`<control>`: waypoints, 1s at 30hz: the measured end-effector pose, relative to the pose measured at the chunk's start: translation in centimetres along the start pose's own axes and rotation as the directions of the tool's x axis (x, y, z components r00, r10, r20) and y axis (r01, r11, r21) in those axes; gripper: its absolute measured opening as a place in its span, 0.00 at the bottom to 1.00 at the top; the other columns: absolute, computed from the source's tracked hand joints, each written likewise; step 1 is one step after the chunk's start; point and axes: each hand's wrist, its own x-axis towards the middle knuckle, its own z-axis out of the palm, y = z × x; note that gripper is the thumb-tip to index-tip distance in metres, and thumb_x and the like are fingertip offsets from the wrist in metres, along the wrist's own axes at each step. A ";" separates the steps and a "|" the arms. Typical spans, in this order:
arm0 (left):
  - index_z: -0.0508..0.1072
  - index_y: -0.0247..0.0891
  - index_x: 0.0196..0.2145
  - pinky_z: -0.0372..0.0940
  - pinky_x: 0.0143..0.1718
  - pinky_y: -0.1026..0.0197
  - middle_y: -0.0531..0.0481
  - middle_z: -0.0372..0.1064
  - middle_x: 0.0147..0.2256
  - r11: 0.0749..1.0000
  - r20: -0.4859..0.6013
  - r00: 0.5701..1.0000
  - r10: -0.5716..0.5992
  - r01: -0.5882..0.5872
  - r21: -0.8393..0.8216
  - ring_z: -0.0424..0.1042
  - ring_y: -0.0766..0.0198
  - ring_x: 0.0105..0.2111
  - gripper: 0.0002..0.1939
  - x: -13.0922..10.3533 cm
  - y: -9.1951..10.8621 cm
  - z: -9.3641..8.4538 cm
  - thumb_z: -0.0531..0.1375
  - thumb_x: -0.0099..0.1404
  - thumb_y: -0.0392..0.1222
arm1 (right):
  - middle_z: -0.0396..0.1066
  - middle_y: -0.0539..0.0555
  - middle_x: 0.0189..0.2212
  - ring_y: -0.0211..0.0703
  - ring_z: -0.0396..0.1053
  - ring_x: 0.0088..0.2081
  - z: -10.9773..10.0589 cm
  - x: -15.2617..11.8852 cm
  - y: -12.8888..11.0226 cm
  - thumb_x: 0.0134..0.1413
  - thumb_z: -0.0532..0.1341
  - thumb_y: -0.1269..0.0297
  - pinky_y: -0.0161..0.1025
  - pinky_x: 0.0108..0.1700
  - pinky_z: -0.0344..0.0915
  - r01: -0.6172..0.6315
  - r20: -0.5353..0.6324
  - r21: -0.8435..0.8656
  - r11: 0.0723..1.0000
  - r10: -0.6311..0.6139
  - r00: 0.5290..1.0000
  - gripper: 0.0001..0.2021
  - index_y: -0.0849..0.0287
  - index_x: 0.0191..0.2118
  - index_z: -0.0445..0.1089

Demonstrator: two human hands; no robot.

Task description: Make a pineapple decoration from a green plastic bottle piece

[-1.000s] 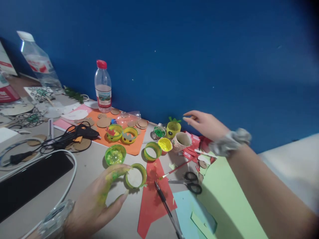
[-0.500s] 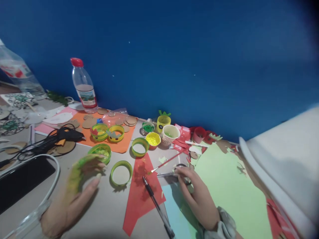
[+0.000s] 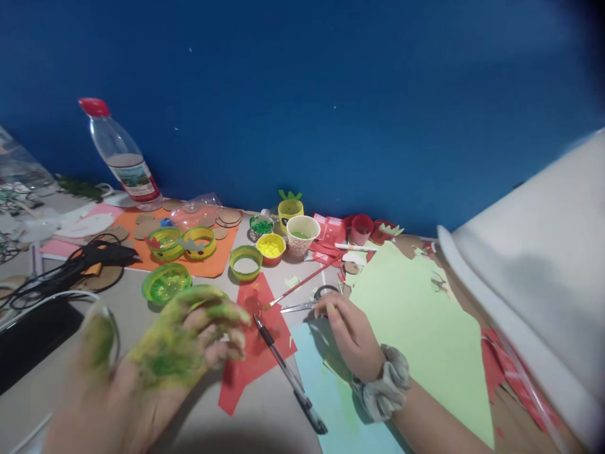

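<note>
My left hand (image 3: 184, 343) is palm up at the lower left, smeared with green and yellow paint. Its fingers are loosely curled and apart, the thumb stretched away. A small pale scrap seems to stick to the fingers. My right hand (image 3: 347, 328), with a grey scrunchie (image 3: 385, 384) at the wrist, has its fingers curled at the black handles of the scissors (image 3: 300, 307), which lie flat. A black pen (image 3: 283, 366) lies between the hands, partly on red paper (image 3: 258, 347). A paintbrush (image 3: 297, 287) points towards the pen tip.
Yellow-green rings (image 3: 246, 263), a green-painted bottle base (image 3: 166, 282), a yellow paint cup (image 3: 271, 248) and a paper cup (image 3: 302, 234) stand behind. Light green paper (image 3: 425, 328) covers the right. A bottle (image 3: 125, 157), glue gun (image 3: 101, 252) and phone (image 3: 40, 340) are left.
My left hand has turned palm up and moved right, covering where a green ring lay. My right hand stays at the scissors. The whole view has shifted right and down.
</note>
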 end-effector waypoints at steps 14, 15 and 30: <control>0.68 0.43 0.52 0.62 0.57 0.45 0.47 0.64 0.58 0.494 0.281 0.892 -0.354 0.434 -0.754 0.63 0.52 0.58 0.30 3.4 3.7 5.1 0.43 0.65 0.63 | 0.68 0.54 0.35 0.43 0.66 0.35 0.3 0.1 0.7 0.70 0.42 0.57 0.40 0.38 0.65 -0.045 -0.055 0.143 0.989 0.053 0.997 0.17 0.57 0.42 0.65; 0.68 0.41 0.53 0.63 0.56 0.46 0.46 0.64 0.59 0.497 0.253 0.893 -0.373 0.422 -0.758 0.63 0.52 0.58 0.30 3.5 3.6 5.0 0.44 0.65 0.62 | 0.67 0.54 0.34 0.43 0.66 0.35 0.3 0.0 0.7 0.70 0.42 0.57 0.40 0.39 0.64 -0.045 -0.052 0.147 0.988 0.053 0.997 0.17 0.57 0.42 0.65; 0.69 0.29 0.52 0.67 0.47 0.49 0.36 0.73 0.47 0.190 0.421 0.814 -0.400 0.523 -0.831 0.75 0.51 0.40 0.33 2.6 2.1 4.0 0.51 0.64 0.61 | 0.66 0.54 0.37 0.40 0.65 0.37 0.5 -0.2 1.3 0.70 0.43 0.57 0.35 0.38 0.62 -0.028 -0.071 0.186 0.982 0.042 0.997 0.16 0.56 0.45 0.66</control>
